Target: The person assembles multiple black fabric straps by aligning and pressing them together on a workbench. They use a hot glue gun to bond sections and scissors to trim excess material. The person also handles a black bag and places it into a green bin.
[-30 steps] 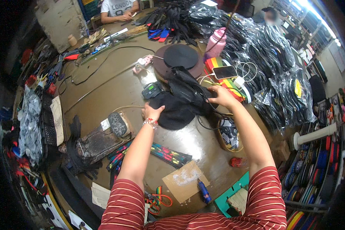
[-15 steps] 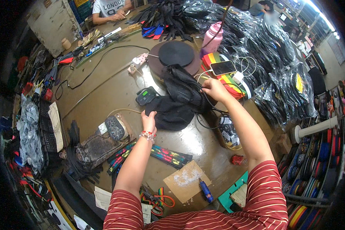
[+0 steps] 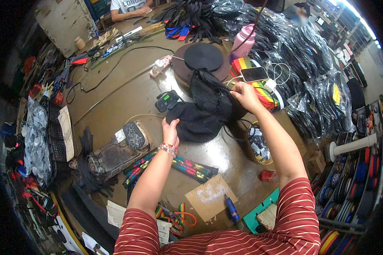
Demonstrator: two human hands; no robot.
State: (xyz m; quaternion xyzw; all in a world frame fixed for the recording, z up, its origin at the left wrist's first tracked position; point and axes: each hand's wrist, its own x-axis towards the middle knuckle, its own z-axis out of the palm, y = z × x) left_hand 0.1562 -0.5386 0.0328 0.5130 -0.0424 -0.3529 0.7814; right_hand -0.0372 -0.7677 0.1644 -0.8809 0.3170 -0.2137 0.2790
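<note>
A limp piece of black fabric (image 3: 198, 123), partly mesh, is stretched between my hands over the middle of the table. My left hand (image 3: 170, 132), with a beaded bracelet at the wrist, pinches its near left edge. At the upper right, the fingers of my right hand (image 3: 246, 97) are closed on the fabric's far edge. A small black device with a green display (image 3: 168, 101) lies just beyond my left hand. Behind the fabric sits a wide roll of black webbing (image 3: 203, 57) on a brown disc. Folds hide the fabric's full shape.
A phone (image 3: 254, 74) on cable rests on striped straps beside a pink bottle (image 3: 243, 40). Plastic-wrapped black goods (image 3: 302, 76) are heaped at right. Nearer me are a oval container (image 3: 259, 144), patterned straps (image 3: 195, 166), cardboard (image 3: 210, 196), a blue-handled tool (image 3: 231, 209) and orange-handled scissors (image 3: 184, 221).
The fabric's right part has been drawn to the right and opened out a little between my hands. Both hands keep their hold, and the whole view has shifted slightly.
</note>
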